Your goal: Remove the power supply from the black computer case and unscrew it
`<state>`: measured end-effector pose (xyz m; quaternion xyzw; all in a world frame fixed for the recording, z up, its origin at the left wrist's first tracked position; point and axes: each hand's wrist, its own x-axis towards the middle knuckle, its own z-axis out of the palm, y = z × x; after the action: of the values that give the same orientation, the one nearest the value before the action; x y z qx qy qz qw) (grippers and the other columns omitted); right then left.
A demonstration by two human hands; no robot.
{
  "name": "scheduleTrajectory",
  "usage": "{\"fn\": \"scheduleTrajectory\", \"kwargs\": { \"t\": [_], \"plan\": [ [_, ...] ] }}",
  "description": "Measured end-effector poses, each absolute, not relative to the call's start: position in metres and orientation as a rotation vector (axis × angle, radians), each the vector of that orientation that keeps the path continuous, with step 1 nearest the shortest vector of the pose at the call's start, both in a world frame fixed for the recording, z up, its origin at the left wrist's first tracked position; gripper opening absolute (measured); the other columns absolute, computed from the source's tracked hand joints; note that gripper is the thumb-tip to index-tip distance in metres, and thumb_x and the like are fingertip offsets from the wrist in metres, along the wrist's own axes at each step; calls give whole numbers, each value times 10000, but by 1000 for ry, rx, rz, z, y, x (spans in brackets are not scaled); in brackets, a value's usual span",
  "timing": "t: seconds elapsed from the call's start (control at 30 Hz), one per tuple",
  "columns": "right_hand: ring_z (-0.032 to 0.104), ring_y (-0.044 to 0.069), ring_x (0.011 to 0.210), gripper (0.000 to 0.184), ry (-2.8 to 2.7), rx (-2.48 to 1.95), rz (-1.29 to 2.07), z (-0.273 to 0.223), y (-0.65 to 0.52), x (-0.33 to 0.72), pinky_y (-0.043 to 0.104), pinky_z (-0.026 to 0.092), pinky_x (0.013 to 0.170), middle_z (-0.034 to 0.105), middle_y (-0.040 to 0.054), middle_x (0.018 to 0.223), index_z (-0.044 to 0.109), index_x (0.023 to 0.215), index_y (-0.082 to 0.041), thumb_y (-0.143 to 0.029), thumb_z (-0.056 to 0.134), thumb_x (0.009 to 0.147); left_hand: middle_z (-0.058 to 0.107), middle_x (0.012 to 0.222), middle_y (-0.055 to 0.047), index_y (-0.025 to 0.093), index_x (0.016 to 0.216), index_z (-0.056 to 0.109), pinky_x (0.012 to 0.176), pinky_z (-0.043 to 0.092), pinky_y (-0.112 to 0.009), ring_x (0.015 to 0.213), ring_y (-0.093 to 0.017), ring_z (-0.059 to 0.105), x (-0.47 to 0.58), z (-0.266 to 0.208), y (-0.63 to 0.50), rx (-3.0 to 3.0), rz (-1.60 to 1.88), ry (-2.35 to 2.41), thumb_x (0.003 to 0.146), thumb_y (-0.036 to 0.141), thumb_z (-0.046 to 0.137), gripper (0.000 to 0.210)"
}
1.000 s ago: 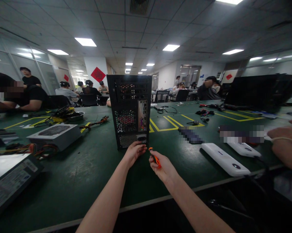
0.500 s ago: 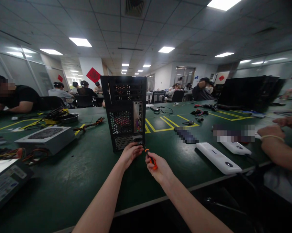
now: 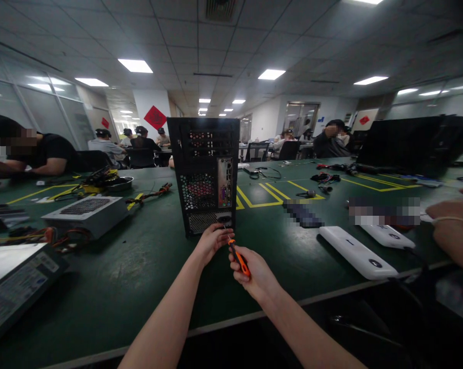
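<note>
A black computer case (image 3: 210, 141) stands upright on the green table, its rear panel facing me. My right hand (image 3: 250, 269) is wrapped round an orange and black screwdriver (image 3: 240, 260), whose thin shaft slants up and left toward the lower right of the case. At the shaft's tip, in front of the power socket (image 3: 224, 218), my left hand (image 3: 212, 243) has its fingers closed in a pinch. Whatever lies between those fingertips is too small to make out.
Two power supply units (image 3: 87, 215) (image 3: 18, 287) with loose cables lie on the left. To the right are a dark phone-like slab (image 3: 303, 213) and white power banks (image 3: 356, 252). A neighbour's arm (image 3: 452, 225) rests at the right edge. Black monitors (image 3: 408, 146) stand farther back.
My view has turned slightly left, so the scene sits farther right. The screwdriver's handle shows more fully in my right hand, and its tip stays by my left fingertips.
</note>
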<state>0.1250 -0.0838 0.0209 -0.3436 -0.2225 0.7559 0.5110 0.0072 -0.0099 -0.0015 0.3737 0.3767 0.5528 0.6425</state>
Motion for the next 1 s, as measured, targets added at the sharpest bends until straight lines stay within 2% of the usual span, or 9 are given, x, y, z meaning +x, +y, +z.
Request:
{"fn": "scheduleTrajectory", "kwargs": {
  "t": [0.37, 0.77, 0.9, 1.0],
  "plan": [
    [401, 33, 356, 125, -543, -874, 1836, 19, -71, 114, 88, 182, 261, 488, -7, 538, 461, 693, -134, -134, 435, 816, 642, 857, -122, 124, 924, 494, 565, 468, -224, 706, -152, 634, 6, -3, -9, 857, 1263, 838, 740, 61, 448, 201],
    [392, 30, 355, 123, -535, -872, 1801, 20, -70, 112, 90, 168, 259, 482, -9, 536, 467, 685, -129, -108, 431, 801, 649, 837, -115, 122, 913, 504, 597, 480, -235, 709, -154, 636, 6, -5, -7, 846, 1272, 829, 738, 63, 460, 190],
    [395, 36, 367, 110, -521, -897, 1776, 20, -69, 111, 100, 179, 266, 473, -11, 527, 469, 664, -130, -110, 448, 770, 660, 822, -126, 105, 890, 540, 610, 482, -236, 691, -147, 635, 5, -2, -9, 828, 1258, 827, 757, 75, 456, 160],
    [440, 49, 418, 90, -557, -882, 1723, 23, -72, 109, 114, 232, 294, 478, -15, 557, 474, 652, -134, -52, 489, 684, 664, 832, -131, 92, 880, 583, 582, 479, -221, 678, -139, 630, 1, -1, -10, 826, 1221, 828, 772, 131, 489, 148]
  ]
}}
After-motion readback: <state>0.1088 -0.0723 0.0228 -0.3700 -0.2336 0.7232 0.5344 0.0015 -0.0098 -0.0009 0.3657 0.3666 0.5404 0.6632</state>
